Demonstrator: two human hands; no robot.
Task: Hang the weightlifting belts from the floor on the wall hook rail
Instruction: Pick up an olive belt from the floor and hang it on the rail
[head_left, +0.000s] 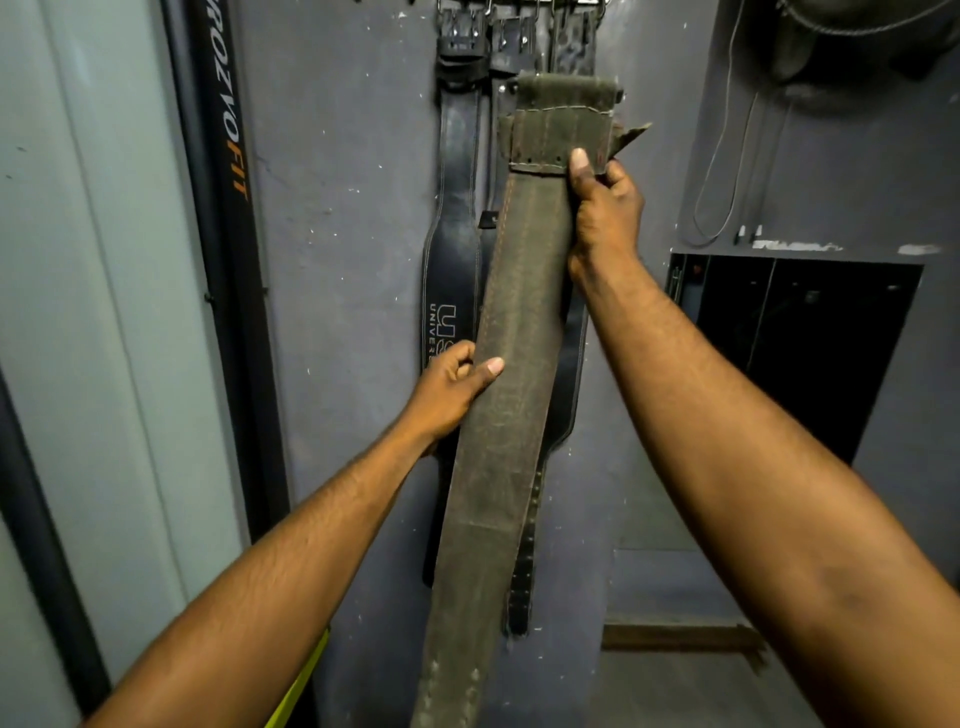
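A long, worn olive-brown weightlifting belt (509, 395) is held upright in front of the grey wall. My right hand (605, 213) grips it near its top, thumb on the stitched buckle end. My left hand (454, 389) pinches its left edge at mid-length. The belt's top end reaches up toward the hook rail (519, 4) at the frame's top edge, which is mostly cut off. Black leather belts (451, 218) hang from that rail behind the held belt; one has white lettering. A black studded belt end (522, 587) hangs down behind it.
A black upright post (223, 156) with orange lettering stands to the left beside a pale panel. At the right, a dark recessed opening (795, 338) sits in the wall, with thin cords (727, 171) hanging above it. The grey floor (691, 691) is at the lower right.
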